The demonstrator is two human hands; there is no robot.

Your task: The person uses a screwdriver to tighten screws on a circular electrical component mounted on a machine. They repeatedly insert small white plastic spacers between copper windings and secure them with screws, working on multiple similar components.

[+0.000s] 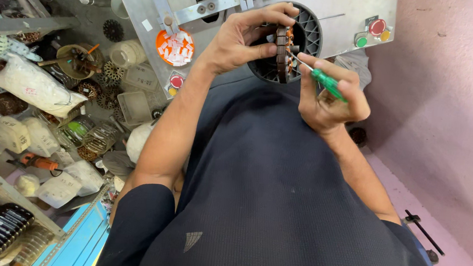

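Left hand (240,38): fingers closed around a round, copper-wound metal stator core (281,53), held edge-on in front of the grey machine panel (341,10).
Right hand (327,95): clamped on a small green-handled screwdriver (325,82), tip touching the stator.
Nearby: orange dish of white slips (175,47).

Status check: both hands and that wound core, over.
Left hand grips wound stator core edge-on. Right hand holds green-handled screwdriver, tip at the core. Nothing between them.
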